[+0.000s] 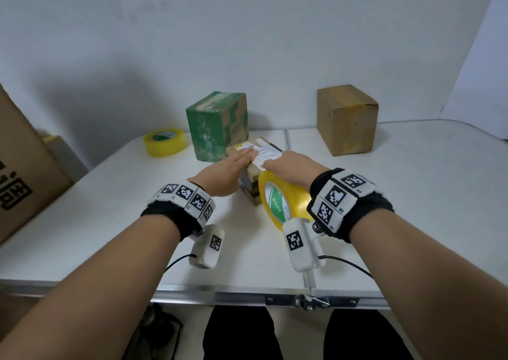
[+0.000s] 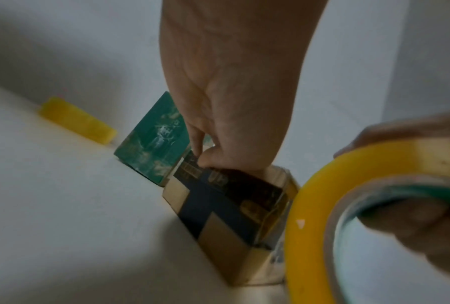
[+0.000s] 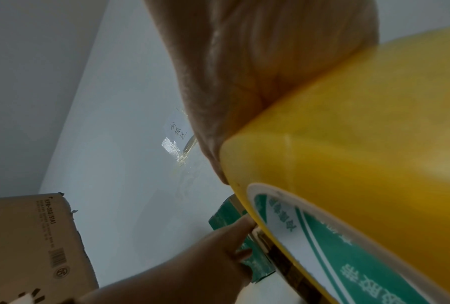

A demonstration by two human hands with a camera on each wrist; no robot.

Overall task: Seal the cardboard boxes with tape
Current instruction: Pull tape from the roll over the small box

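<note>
**Fingers flat on the flaps, tape roll poised at the near edge**

Fingers (image 1: 248, 154) of the left hand (image 1: 224, 171) laid straight and together, pressing down the top of the small labelled box (image 1: 254, 167) at bench (image 1: 412, 194) centre. Right hand (image 1: 291, 167) reaching through the core of the yellow tape roll (image 1: 280, 198), fingers hidden behind it, so clamped or loose cannot tell; roll touching the box's near side at 6 o'clock.

Likely step: laying the first strip across the top seam. Next move calls for steady downward pressure on the flaps while drawing the roll over toward 12 o'clock, keeping the strip centred.

Green box (image 1: 218, 126) just behind at 11 o'clock, brown box (image 1: 346, 119) well apart at 2 o'clock, spare tape roll (image 1: 165, 141) at 10 o'clock.
</note>
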